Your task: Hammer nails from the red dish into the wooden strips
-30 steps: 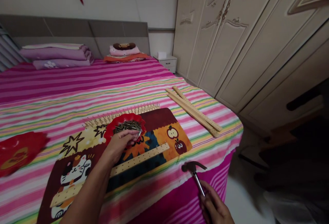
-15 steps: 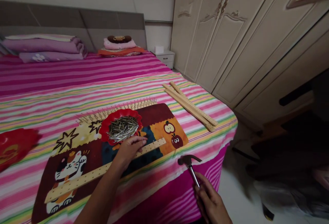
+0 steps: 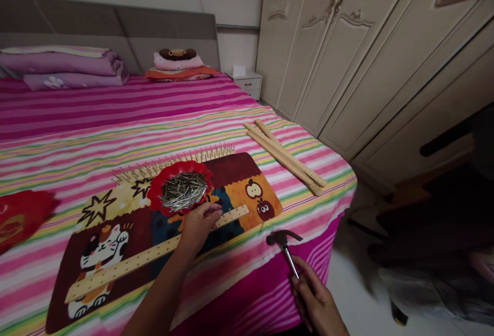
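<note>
One drilled wooden strip (image 3: 146, 257) is lying under the left hand (image 3: 203, 220), the nearer one, its length slanting from near left to far right. Those fingers are sitting bunched; whether they are pinching a nail, I cannot tell. The right hand (image 3: 318, 300) is gripping one claw hammer (image 3: 287, 253). One red scalloped bowl (image 3: 154, 197) of nails (image 3: 184, 192) and one nail-studded strip (image 3: 139, 172) are resting beyond.

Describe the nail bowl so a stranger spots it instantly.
On the striped bed lies a cat-printed mat. Toward the mat's far edge, beyond the left hand, sits a scalloped red bowl. Unlike the red item at far left, it is heaped with nails.
</note>
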### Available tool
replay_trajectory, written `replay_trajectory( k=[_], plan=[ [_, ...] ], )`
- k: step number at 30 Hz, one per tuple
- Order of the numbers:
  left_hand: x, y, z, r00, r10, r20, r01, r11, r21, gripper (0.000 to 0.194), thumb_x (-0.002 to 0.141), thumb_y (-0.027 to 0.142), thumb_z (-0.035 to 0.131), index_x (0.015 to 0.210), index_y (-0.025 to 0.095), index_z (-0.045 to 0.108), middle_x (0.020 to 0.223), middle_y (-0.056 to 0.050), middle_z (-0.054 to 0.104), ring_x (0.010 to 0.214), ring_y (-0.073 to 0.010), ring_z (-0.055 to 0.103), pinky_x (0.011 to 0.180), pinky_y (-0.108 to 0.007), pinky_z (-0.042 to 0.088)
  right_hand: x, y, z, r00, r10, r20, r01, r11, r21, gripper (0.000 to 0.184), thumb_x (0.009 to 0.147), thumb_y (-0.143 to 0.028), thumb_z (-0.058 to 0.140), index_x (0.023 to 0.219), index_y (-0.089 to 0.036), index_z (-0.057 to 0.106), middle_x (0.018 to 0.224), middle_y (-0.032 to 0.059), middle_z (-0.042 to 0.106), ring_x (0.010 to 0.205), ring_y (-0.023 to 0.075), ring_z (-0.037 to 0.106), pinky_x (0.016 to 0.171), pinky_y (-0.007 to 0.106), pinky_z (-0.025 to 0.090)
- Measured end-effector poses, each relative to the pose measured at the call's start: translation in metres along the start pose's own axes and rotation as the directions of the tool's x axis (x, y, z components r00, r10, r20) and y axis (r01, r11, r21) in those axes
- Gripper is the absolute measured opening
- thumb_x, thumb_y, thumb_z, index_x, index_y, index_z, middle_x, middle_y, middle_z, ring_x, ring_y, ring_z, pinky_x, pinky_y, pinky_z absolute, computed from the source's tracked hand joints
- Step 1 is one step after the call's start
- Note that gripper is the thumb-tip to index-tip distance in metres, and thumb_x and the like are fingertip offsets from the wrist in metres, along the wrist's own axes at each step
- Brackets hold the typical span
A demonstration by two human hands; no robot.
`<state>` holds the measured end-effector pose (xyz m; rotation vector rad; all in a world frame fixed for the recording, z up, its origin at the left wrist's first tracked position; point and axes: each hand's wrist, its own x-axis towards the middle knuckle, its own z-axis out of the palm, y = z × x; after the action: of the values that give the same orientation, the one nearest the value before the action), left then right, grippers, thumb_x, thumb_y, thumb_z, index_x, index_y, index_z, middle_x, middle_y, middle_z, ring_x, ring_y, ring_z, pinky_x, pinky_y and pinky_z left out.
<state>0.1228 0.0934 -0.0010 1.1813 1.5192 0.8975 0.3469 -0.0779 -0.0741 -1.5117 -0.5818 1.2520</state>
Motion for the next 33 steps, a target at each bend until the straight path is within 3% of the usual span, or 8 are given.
replay_trajectory(
  k=[9, 17, 20, 22, 25, 27, 30, 33],
  plan=[
    [-0.002, -0.005, 0.002, 0.999, 0.052, -0.003, -0.052, 0.997, 0.059, 0.023, 0.061, 0.039, 0.061, 0.074, 0.02, 0.064, 0.055, 0.004, 0.058, 0.05, -0.0109, 0.05, 0.049, -0.023, 0.039, -0.001, -0.001, 0.0, 1.0, 0.005, 0.002, -0.005, 1.0, -0.028, 0.06, 0.069, -0.056, 0.063, 0.118, -0.024, 0.051, 0.045, -0.0132, 0.033, 0.028, 0.0032, 0.024, 0.025, 0.012, 0.016],
    [-0.004, -0.01, 0.004, 0.972, 0.236, 0.01, -0.226, 0.919, 0.323, 0.017, 0.07, 0.034, 0.054, 0.073, 0.021, 0.065, 0.069, 0.001, 0.064, 0.064, -0.0139, 0.056, 0.061, -0.026, 0.042, -0.014, -0.006, 0.007, 0.998, 0.029, -0.047, -0.027, 0.999, 0.048, 0.059, 0.067, -0.055, 0.067, 0.117, -0.025, 0.055, 0.051, -0.01, 0.041, 0.033, 0.0046, 0.033, 0.026, 0.012, 0.022],
    [-0.004, -0.015, 0.005, 0.954, 0.298, 0.027, -0.288, 0.887, 0.36, 0.017, 0.072, 0.033, 0.052, 0.072, 0.021, 0.064, 0.073, 0.0, 0.064, 0.068, -0.0147, 0.057, 0.064, -0.027, 0.042, -0.022, -0.026, 0.015, 0.999, -0.026, -0.024, 0.026, 1.0, -0.001, 0.052, 0.075, -0.052, 0.061, 0.12, -0.029, 0.055, 0.058, -0.0064, 0.051, 0.038, 0.0077, 0.044, 0.028, 0.014, 0.033],
    [-0.003, -0.019, 0.006, 0.945, 0.324, 0.036, -0.314, 0.876, 0.367, 0.018, 0.074, 0.033, 0.051, 0.072, 0.022, 0.064, 0.075, 0.0, 0.064, 0.071, -0.0154, 0.057, 0.067, -0.028, 0.042, -0.023, -0.048, 0.021, 0.99, -0.13, 0.047, 0.135, 0.981, -0.136, 0.044, 0.08, -0.046, 0.057, 0.121, -0.029, 0.057, 0.061, -0.0038, 0.057, 0.05, 0.0123, 0.057, 0.043, 0.018, 0.048],
    [-0.002, -0.023, 0.007, 0.937, 0.344, 0.05, -0.338, 0.865, 0.37, 0.019, 0.075, 0.033, 0.049, 0.07, 0.022, 0.064, 0.077, -0.001, 0.064, 0.076, -0.0163, 0.058, 0.071, -0.029, 0.042, -0.017, -0.083, 0.035, 0.894, -0.329, 0.305, 0.422, 0.847, -0.323, 0.038, 0.086, -0.034, 0.052, 0.123, -0.027, 0.057, 0.084, 0.0019, 0.069, 0.087, 0.0189, 0.064, 0.077, 0.025, 0.052],
    [-0.002, -0.023, 0.007, 0.932, 0.359, 0.049, -0.351, 0.861, 0.368, 0.018, 0.075, 0.031, 0.049, 0.069, 0.022, 0.063, 0.075, -0.001, 0.063, 0.076, -0.0161, 0.057, 0.071, -0.029, 0.041, -0.01, -0.101, 0.048, 0.817, -0.38, 0.433, 0.544, 0.755, -0.365, 0.04, 0.089, -0.028, 0.046, 0.128, -0.026, 0.053, 0.094, 0.0031, 0.07, 0.089, 0.018, 0.065, 0.081, 0.026, 0.051],
    [-0.003, -0.023, 0.008, 0.922, 0.384, 0.048, -0.372, 0.846, 0.381, 0.016, 0.074, 0.029, 0.05, 0.064, 0.022, 0.06, 0.069, 0.0, 0.059, 0.071, -0.0149, 0.055, 0.067, -0.027, 0.04, 0.001, -0.113, 0.07, 0.742, -0.42, 0.523, 0.643, 0.666, -0.378, 0.043, 0.09, -0.021, 0.04, 0.132, -0.021, 0.047, 0.095, 0.0046, 0.071, 0.085, 0.0177, 0.067, 0.081, 0.029, 0.052],
    [-0.002, -0.024, 0.008, 0.916, 0.398, 0.045, -0.381, 0.831, 0.406, 0.019, 0.074, 0.03, 0.05, 0.058, 0.021, 0.055, 0.064, 0.001, 0.054, 0.065, -0.0136, 0.052, 0.062, -0.025, 0.038, 0.01, -0.113, 0.085, 0.69, -0.441, 0.574, 0.696, 0.621, -0.36, 0.045, 0.088, -0.015, 0.04, 0.132, -0.019, 0.046, 0.115, 0.0077, 0.067, 0.106, 0.0197, 0.061, 0.09, 0.031, 0.049]
  ],
)
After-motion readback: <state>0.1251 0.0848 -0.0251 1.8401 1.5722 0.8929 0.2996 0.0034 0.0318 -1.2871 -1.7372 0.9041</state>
